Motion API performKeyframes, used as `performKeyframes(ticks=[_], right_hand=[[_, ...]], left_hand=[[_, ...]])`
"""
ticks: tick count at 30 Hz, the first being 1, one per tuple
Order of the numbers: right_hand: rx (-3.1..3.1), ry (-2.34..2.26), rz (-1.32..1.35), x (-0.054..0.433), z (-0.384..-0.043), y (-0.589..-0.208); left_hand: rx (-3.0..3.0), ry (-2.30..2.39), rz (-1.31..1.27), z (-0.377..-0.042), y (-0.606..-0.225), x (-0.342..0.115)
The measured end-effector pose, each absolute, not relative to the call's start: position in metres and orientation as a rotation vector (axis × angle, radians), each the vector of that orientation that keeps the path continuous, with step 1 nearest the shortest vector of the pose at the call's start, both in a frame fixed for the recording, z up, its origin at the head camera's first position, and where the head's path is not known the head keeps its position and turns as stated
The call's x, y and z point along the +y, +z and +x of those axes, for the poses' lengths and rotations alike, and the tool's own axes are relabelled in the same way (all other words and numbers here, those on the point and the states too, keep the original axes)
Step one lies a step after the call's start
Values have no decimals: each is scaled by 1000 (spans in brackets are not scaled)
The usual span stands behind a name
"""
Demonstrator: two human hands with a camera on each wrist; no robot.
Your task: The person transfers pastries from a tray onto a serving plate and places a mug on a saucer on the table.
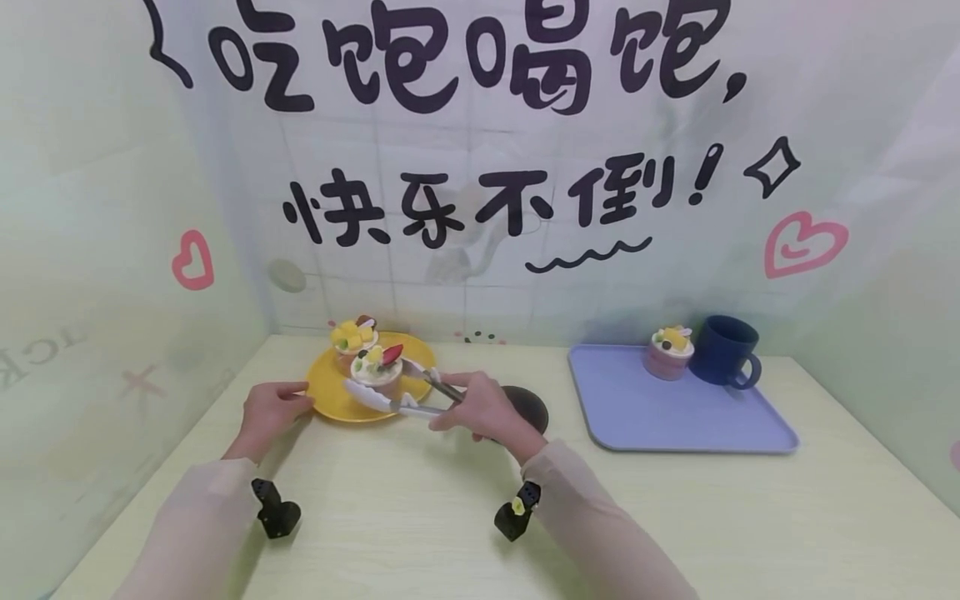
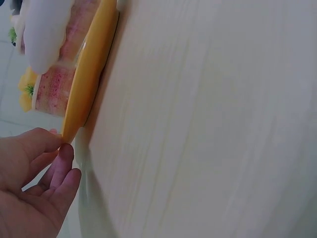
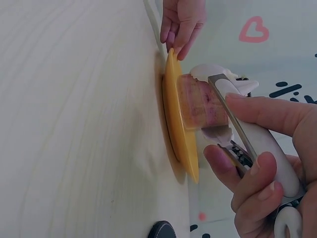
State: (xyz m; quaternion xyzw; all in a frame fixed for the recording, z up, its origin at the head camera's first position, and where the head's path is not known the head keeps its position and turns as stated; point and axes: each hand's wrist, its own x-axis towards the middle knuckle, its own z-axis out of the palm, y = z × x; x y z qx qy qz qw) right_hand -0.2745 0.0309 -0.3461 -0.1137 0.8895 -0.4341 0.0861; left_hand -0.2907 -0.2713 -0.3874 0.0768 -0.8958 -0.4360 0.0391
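On the left, a round yellow plate [image 1: 330,396] carries two small dessert cups with pink layers, cream and fruit on top. My left hand [image 1: 266,412] pinches the plate's left rim between thumb and fingers, also seen in the left wrist view. In my right hand [image 1: 483,408] is a pair of metal tongs [image 3: 272,148] with white tips and grips. Those tips lie on either side of the nearer dessert cup [image 1: 377,382], whose base appears to be on the plate in the right wrist view. The other dessert cup [image 1: 351,340], with yellow fruit, stands behind it.
A lavender tray [image 1: 675,429] on the right bears a third dessert cup [image 1: 667,360] and a dark blue mug [image 1: 722,350]. Partly behind my right hand is a round black object [image 1: 528,410]. A printed sheet [image 1: 495,275] walls off the table's back.
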Motion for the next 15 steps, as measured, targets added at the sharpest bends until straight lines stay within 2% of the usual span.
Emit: performKeyframes(ticks=[15], right_hand=[[2626,-1324,-303,18,-273,-349]], left_hand=[[-2753,-1333,226,-290,-386,-271]])
